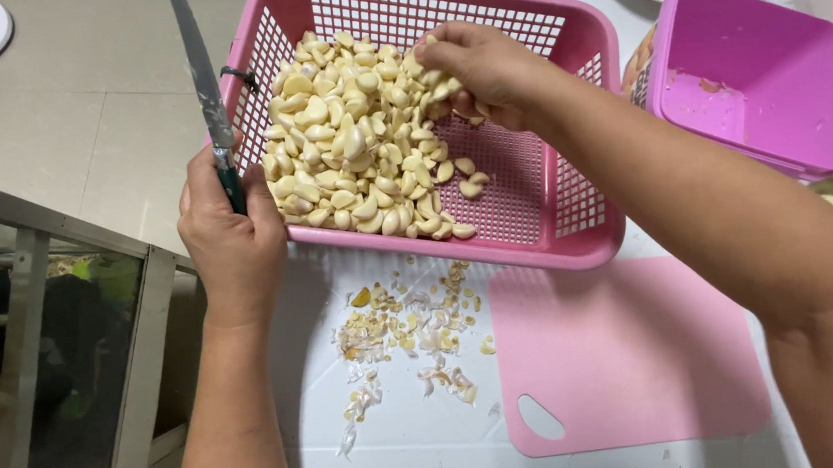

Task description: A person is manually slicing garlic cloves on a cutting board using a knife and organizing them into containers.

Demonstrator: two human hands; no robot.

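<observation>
Here the right hand (482, 68), fingers bunched on cloves at the 2 o'clock edge of the garlic heap (363, 133) in the pink basket (558, 242), should lift just one while the left hand (231, 235), fist tight round the knife (206, 92), stays pointed away; fingertips are hidden.

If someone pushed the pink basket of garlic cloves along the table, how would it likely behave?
The pink basket would probably slide rather than tip, being low and wide. The garlic cloves, heaped loosely at one side, would likely shift or tumble. Its thin lattice walls may flex somewhat.
</observation>
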